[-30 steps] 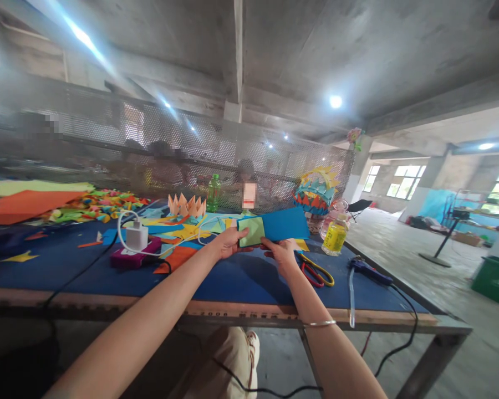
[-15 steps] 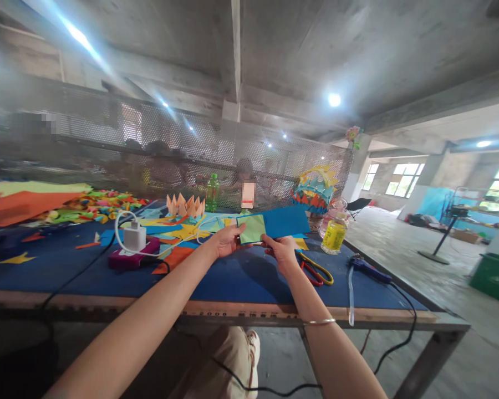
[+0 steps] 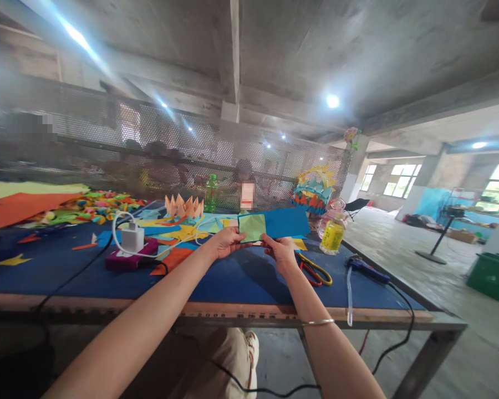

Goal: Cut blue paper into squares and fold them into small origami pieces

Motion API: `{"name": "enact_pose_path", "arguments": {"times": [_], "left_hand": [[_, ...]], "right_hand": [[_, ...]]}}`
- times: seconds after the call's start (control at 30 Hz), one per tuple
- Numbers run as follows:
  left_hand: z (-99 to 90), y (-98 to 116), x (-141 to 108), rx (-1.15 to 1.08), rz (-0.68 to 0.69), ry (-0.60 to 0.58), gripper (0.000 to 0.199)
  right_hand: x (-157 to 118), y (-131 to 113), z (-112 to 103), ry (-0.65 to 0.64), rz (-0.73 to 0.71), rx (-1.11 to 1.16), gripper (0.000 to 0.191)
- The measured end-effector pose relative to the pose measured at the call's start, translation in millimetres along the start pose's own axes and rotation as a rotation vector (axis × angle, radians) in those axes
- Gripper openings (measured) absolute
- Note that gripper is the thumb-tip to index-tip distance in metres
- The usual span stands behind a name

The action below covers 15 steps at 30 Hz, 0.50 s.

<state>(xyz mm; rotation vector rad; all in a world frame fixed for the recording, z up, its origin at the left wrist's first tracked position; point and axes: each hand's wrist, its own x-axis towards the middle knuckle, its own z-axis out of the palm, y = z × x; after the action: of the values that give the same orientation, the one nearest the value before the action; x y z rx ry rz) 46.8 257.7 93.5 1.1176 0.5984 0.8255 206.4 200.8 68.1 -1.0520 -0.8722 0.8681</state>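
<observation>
Above the blue tabletop (image 3: 228,291) I hold a sheet of blue paper (image 3: 288,223) with a light green paper square (image 3: 253,226) lying over its left end. My left hand (image 3: 228,243) is closed on the left lower corner, thumb on the front. Along the lower edge, where green meets blue, my right hand (image 3: 279,252) pinches the papers; its other fingers are behind them. Red- and yellow-handled scissors (image 3: 315,270) lie just right of my right hand. Orange paper scraps (image 3: 172,261) and a yellow paper star (image 3: 187,233) lie left of my left hand.
A white charger (image 3: 132,238) with its cable sits on a purple power strip (image 3: 127,260). An orange paper crown (image 3: 183,208), a green bottle (image 3: 211,194) and a yellow-labelled bottle (image 3: 332,235) stand behind. At right lies a glue gun (image 3: 368,270) with a trailing cord.
My left thumb has slid off the green square's face toward its lower left corner, and more of the square shows. The right hand stays in nearly the same place.
</observation>
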Motion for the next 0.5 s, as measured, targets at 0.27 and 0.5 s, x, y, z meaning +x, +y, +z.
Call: {"name": "enact_pose_path", "arguments": {"times": [0.27,0.5], "left_hand": [[-2.5,-2.2,1.9,0.016,0.001,-0.017,0.014],[-1.0,-1.9,0.6,0.022,0.0,-0.021,0.013]], "right_hand": [[0.3,-0.2,-0.6,-0.003,-0.012,0.02,0.033],[2.9,2.3,-1.3,0.008,-0.013,0.022,0.037]]}}
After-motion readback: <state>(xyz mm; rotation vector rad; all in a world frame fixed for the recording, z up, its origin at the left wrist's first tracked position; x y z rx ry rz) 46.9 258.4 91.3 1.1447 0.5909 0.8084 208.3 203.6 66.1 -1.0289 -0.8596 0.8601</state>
